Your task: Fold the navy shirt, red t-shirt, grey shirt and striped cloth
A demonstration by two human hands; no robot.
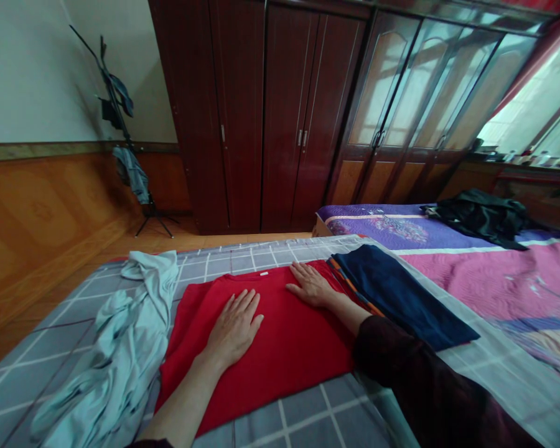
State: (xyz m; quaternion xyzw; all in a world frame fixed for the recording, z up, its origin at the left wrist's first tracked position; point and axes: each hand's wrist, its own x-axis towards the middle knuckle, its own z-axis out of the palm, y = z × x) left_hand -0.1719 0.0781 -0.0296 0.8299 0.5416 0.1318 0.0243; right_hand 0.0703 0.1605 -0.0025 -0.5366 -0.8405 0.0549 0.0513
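A red shirt [280, 348] lies spread on the bed, partly folded, with a small white label at its neckline on the far side. My left hand [234, 328] rests flat on the shirt's left half, fingers stretched out. On the upper right part of the red cloth lies my right hand [310, 284], palm down and fingers extended. Neither hand grips anything. Just right of the shirt sits a folded dark blue garment [396, 292], with an orange-edged cloth showing along its left side. To the left is a crumpled pale green garment [126, 348].
The grey checked bedsheet [308, 410] lies under the clothes. Beyond it on the right is another bed with a purple and pink cover [466, 274], a black garment [485, 214] on top. Dark red wardrobes [242, 124] line the back; a coat stand [121, 118] stands at left.
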